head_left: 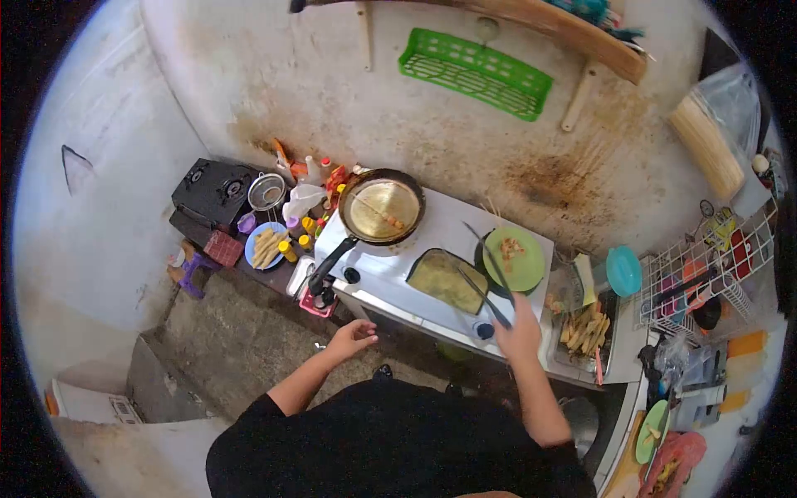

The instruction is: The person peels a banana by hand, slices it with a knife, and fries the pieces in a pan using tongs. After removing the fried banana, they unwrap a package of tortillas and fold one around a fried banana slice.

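My right hand [519, 332] grips a pair of dark metal tongs [484, 297] over the front right of the white stove [382, 286]. The tongs' two arms are spread apart, reaching toward a green plate [530, 270] that bears small orange-brown food pieces [510, 247]. Left of the plate lies a dark-rimmed, flat piece with a yellowish-green surface [444, 282]. A black-handled frying pan [382, 203] with oil sits on the stove's left side, a skewer with browned food [392, 221] inside it. Before the stove's front edge, my left hand [353, 339] hangs free, fingers apart and slightly curled.
Left of the stove are a blue plate of pale sticks [267, 246], yellow-capped bottles [287, 250], a strainer [266, 192] and a black stove [214, 195]. To the right stand a tray of browned pieces [585, 332], a turquoise bowl [623, 270] and a wire rack [689, 286].
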Demonstrator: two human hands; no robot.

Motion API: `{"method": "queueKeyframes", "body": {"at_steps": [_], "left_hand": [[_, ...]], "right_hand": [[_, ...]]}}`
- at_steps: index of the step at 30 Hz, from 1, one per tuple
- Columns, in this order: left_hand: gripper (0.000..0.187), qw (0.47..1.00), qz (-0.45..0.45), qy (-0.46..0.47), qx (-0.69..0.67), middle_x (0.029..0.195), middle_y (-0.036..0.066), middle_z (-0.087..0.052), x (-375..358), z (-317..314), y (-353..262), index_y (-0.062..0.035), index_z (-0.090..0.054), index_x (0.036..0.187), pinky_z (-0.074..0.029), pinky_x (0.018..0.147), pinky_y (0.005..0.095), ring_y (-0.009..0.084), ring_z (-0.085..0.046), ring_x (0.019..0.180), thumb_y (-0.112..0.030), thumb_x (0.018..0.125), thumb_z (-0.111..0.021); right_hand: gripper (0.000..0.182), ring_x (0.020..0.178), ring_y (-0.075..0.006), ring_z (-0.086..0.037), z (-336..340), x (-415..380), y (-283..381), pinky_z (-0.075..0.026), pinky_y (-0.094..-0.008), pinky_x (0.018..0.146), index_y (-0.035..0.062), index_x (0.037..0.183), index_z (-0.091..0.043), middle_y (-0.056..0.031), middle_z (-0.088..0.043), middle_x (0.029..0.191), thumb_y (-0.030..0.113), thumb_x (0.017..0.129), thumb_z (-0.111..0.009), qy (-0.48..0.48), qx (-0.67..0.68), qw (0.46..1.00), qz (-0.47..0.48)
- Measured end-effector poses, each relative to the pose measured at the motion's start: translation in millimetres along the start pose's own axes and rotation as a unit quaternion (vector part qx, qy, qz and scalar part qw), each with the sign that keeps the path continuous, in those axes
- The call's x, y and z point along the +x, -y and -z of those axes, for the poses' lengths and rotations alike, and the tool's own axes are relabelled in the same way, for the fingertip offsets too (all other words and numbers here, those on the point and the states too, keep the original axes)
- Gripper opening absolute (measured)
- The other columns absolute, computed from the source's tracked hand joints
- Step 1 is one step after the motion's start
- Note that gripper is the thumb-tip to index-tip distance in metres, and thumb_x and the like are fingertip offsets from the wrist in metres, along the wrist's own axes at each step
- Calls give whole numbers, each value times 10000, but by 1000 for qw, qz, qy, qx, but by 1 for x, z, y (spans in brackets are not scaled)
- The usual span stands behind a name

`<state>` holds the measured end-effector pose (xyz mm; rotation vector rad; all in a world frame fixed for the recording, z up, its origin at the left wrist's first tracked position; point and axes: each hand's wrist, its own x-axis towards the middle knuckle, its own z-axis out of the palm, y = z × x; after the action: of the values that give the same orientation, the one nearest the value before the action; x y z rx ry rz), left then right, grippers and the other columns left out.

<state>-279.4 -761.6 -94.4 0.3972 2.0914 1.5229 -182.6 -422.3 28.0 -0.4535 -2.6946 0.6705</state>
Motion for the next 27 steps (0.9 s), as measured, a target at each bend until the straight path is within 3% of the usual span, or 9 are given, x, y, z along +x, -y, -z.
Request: {"method": "queueKeyframes", "body": {"at_steps": [2, 4, 7, 12, 14, 19, 22, 27], "left_hand": [[334, 998, 6, -19, -58, 904, 41, -571, -12, 22, 17, -27, -523, 1039, -456, 648, 249, 95, -545, 756, -142, 759, -665], [320, 992, 34, -46, -108, 898, 29, -569, -29, 45, 9, -31, -525, 1027, -452, 645, 242, 89, -541, 752, -138, 760, -663], [310, 994, 33, -79, -61, 902, 32, -563, -51, 70, 18, -34, -519, 1029, -449, 635, 234, 89, -535, 742, -126, 766, -655], [315, 976, 38, -144, -157, 911, 35, -563, -78, 88, 56, -30, -528, 1027, -432, 652, 223, 78, -511, 739, -136, 761, -660], [323, 981, 47, -150, -114, 913, 35, -564, -85, 95, 64, -32, -531, 1030, -430, 673, 231, 82, -508, 751, -146, 758, -663], [323, 977, 24, -182, -106, 919, 34, -568, -90, 105, 82, -36, -540, 1028, -425, 698, 242, 86, -501, 748, -160, 755, -661], [319, 976, 27, -187, -112, 921, 31, -570, -88, 110, 79, -36, -543, 1025, -427, 684, 243, 82, -499, 733, -157, 754, -658], [322, 977, 21, -195, -84, 913, 21, -572, -74, 117, 83, -35, -540, 1032, -426, 660, 244, 76, -499, 713, -159, 758, -654]], "right_hand": [[590, 990, -335, -503, -33, 43, 39, -432, -397, 798, 69, 1173, -419, -138, -502, 1099, 215, 667, -684, 34, -60, 996, 52], [543, 933, -328, -536, -61, 80, 71, -448, -402, 754, 55, 1115, -445, -136, -514, 1073, 250, 667, -682, 95, -112, 989, 35], [478, 897, -298, -569, -88, 114, 107, -489, -397, 701, 71, 1057, -466, -100, -519, 1038, 271, 685, -688, 171, -207, 963, 24], [411, 916, -297, -571, -124, 135, 134, -489, -391, 734, 70, 1020, -511, -94, -541, 1045, 267, 699, -676, 189, -254, 948, 41], [365, 925, -301, -568, -133, 139, 143, -487, -394, 740, 77, 993, -533, -100, -554, 1026, 258, 706, -670, 188, -260, 946, 40], [445, 913, -282, -575, -146, 161, 135, -450, -405, 764, 90, 1025, -565, -125, -619, 923, 312, 662, -694, 212, -135, 967, -48], [449, 943, -277, -567, -140, 169, 127, -458, -386, 779, 126, 1066, -555, -97, -600, 1019, 301, 676, -692, 258, -119, 955, -80], [413, 908, -298, -579, -132, 141, 136, -469, -395, 759, 96, 1026, -535, -93, -580, 1015, 288, 690, -682, 199, -234, 952, -6]]}}
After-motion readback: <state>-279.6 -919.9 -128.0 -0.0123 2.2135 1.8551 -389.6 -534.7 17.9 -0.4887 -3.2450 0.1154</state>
